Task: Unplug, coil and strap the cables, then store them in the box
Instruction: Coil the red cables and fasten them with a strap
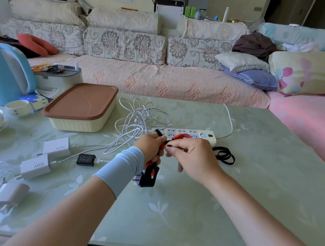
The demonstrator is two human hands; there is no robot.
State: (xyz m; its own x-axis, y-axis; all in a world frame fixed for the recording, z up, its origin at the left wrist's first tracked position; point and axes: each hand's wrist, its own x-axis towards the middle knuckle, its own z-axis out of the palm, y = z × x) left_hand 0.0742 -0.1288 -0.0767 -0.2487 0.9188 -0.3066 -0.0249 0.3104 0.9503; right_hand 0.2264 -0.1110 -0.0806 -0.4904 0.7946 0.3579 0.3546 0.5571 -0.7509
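Far left of the power strip point(186, 134), three white chargers point(35, 166) and a small black adapter point(85, 159) lie flat on the table point(252, 183). The closed box point(80, 108), cream with a brown lid, stands left of the strip. A loose tangle of white cables point(140, 118) lies between them. Just in front of the strip, the left hand point(150, 147) is curled round a coiled red cable point(178, 136). The coil's long axis runs from the strip back toward the person. Its red loops poke out toward the strip, and a black plug block point(148, 177) hangs at the near end. The right hand point(193, 158) pinches a black strap point(158, 132) at the coil with thumb and forefinger, the other fingers loosely bent. Right of the hands, spare black straps point(224, 155) lie looped beside the strip's near edge.
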